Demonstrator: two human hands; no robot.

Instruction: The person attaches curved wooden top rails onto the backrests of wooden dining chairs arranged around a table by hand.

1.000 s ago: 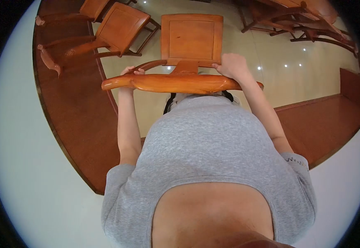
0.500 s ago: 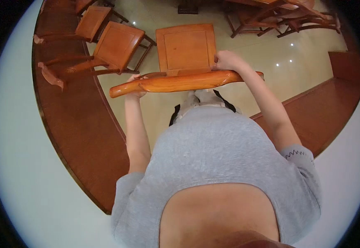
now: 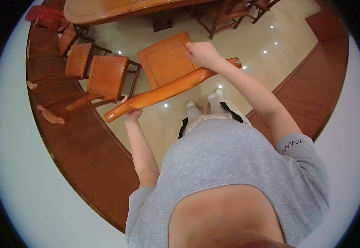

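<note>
Swung anticlockwise in the view over the last half second, the wooden chair (image 3: pixel 161 62) now sits askew to the body, its left side drawn nearer and its right side pushed farther off, so it looks to be turning rather than moving straight ahead. Nearest the camera is the grey shirt (image 3: pixel 229 157), and beyond it both shoes (image 3: pixel 218 91) have come into view on the pale floor (image 3: pixel 167 124). Left of them, the left hand (image 3: pixel 133 113) has its fingers curled about the chair's top rail (image 3: pixel 161 94), close to the rail's left end, with parts of the hand showing on both sides of the wood. Farther out, the right hand (image 3: pixel 205 53) reaches across the rail's other end and is folded tight by the right edge of the seat; it appears to grip the chair's frame, though the exact part is hidden under the hand. Whether the chair's legs touch the floor cannot be told, as they are out of sight. To the left, just beside the held chair and apart from the hands, stands a neighbouring chair (image 3: pixel 107 76), with another chair (image 3: pixel 78 60) behind it. Farthest off, the rounded edge of a large table (image 3: pixel 81 12) has entered the top of the view, with a strip of floor between it and the held chair.
</note>
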